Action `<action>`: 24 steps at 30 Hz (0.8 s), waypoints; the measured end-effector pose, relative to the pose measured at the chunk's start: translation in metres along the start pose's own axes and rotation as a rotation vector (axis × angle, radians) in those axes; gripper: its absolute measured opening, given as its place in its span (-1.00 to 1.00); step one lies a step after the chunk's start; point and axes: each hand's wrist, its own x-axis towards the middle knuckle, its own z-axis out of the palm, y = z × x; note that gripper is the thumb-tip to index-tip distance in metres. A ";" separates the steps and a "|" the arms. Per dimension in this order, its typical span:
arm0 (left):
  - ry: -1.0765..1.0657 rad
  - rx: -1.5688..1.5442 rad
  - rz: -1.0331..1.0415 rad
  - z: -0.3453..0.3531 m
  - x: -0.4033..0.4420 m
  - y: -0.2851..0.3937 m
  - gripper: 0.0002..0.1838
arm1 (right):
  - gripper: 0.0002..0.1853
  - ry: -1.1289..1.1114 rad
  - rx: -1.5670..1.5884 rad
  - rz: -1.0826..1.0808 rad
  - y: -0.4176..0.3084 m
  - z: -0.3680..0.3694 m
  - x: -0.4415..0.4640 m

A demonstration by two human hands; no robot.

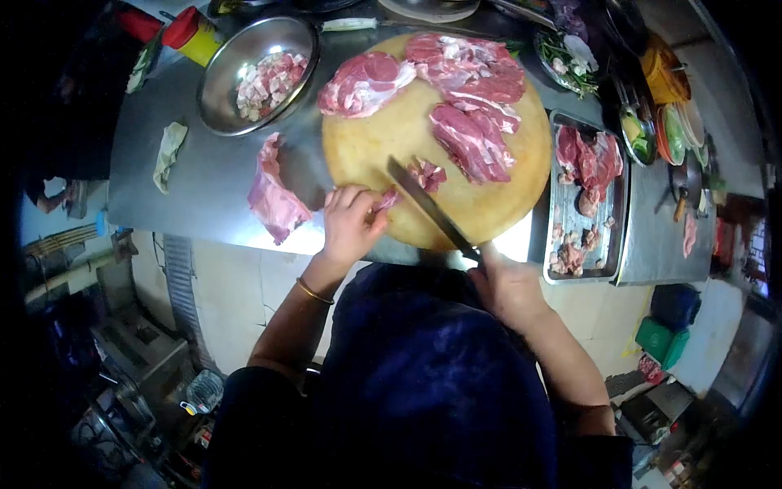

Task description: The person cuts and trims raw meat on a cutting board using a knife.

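One left hand (352, 220), bare, at the near left edge of a round board (375, 147), thumb and fingers pinching a small meat strip (388, 198). One right hand (509, 285), fingers wrapped round the handle of a long knife (436, 208). Blade slanted over the board, between the small meat strip and a small meat piece (427, 175); contact with either not possible to tell. Three larger red cuts on the far part of the board: left (366, 85), top (466, 69), right (472, 143). On the metal bench (204, 183), left of the board: one pale pink slab (275, 196), one crumpled cloth (169, 155), one steel bowl (216, 90) of chopped meat (273, 77). To the right: one metal tray (621, 220), red chunks (593, 163) at its far end, small bits (574, 254) at its near end
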 end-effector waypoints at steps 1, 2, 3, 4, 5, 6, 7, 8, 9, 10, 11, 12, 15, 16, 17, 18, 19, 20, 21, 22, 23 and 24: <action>-0.001 0.004 0.005 -0.003 0.003 0.003 -0.79 | -0.55 0.041 0.025 -0.056 -0.005 0.001 -0.001; -0.004 0.005 0.011 -0.003 0.004 0.004 -0.82 | -0.56 0.016 0.019 -0.056 -0.012 0.000 -0.002; -0.007 0.011 0.014 -0.002 0.004 0.005 -0.83 | -0.57 -0.010 0.010 -0.055 -0.018 -0.002 -0.003; -0.006 0.014 0.014 0.000 0.004 0.004 -0.84 | -0.58 -0.039 -0.004 -0.055 -0.021 -0.003 -0.004; -0.004 0.019 0.009 0.002 0.002 0.004 -0.85 | -0.60 -0.043 -0.004 -0.040 -0.023 0.000 -0.007; 0.006 0.022 0.007 0.004 0.001 0.003 -0.85 | -0.60 -0.045 -0.011 -0.032 -0.024 0.001 -0.006; 0.014 0.025 0.004 0.005 -0.001 0.002 -0.86 | -0.61 -0.050 -0.018 -0.025 -0.027 0.002 -0.004; 0.024 0.030 0.000 0.007 -0.002 0.001 -0.86 | -0.61 -0.054 -0.025 -0.020 -0.029 0.003 -0.001; 0.028 0.017 0.000 0.009 -0.001 0.000 -0.84 | -0.61 -0.075 0.000 -0.003 -0.032 0.005 0.006; 0.030 0.006 0.000 0.010 -0.001 0.000 -0.83 | -0.62 -0.096 0.028 0.013 -0.036 0.008 0.018; 0.028 -0.003 0.004 0.008 -0.002 0.000 -0.81 | -0.62 -0.115 0.060 0.030 -0.040 0.012 0.031; 0.008 -0.003 0.010 0.006 -0.003 0.000 -0.81 | -0.62 -0.071 0.075 -0.030 -0.040 0.020 0.050; -0.064 0.021 0.040 0.002 -0.002 0.000 -0.78 | -0.63 0.043 0.103 -0.120 -0.047 0.032 0.101; -0.082 0.014 0.049 0.000 -0.002 -0.002 -0.77 | -0.63 0.077 0.111 -0.138 -0.049 0.032 0.108; -0.106 0.003 0.064 -0.003 -0.002 -0.004 -0.76 | -0.64 0.118 0.124 -0.160 -0.043 0.037 0.105; -0.125 -0.008 0.078 -0.005 0.001 -0.006 -0.75 | -0.64 0.058 0.131 -0.106 -0.039 0.030 0.094; -0.141 -0.006 0.049 -0.007 0.002 -0.009 -0.74 | -0.64 -0.002 0.135 -0.055 -0.034 0.021 0.074; -0.128 0.006 0.042 -0.007 0.008 -0.014 -0.77 | -0.64 -0.062 0.137 -0.005 -0.028 0.013 0.053; -0.113 0.016 0.034 -0.006 0.015 -0.020 -0.81 | -0.64 -0.107 0.165 0.087 -0.023 0.006 0.031; -0.095 0.028 0.016 -0.005 0.020 -0.022 -0.84 | -0.64 -0.159 0.191 0.175 -0.018 0.002 0.008; -0.160 0.049 -0.039 -0.002 0.032 -0.023 -0.88 | -0.64 -0.116 0.201 0.183 -0.009 0.008 -0.012; -0.142 0.046 0.011 0.005 0.044 -0.022 -0.86 | -0.65 -0.067 0.213 0.198 -0.002 0.017 -0.029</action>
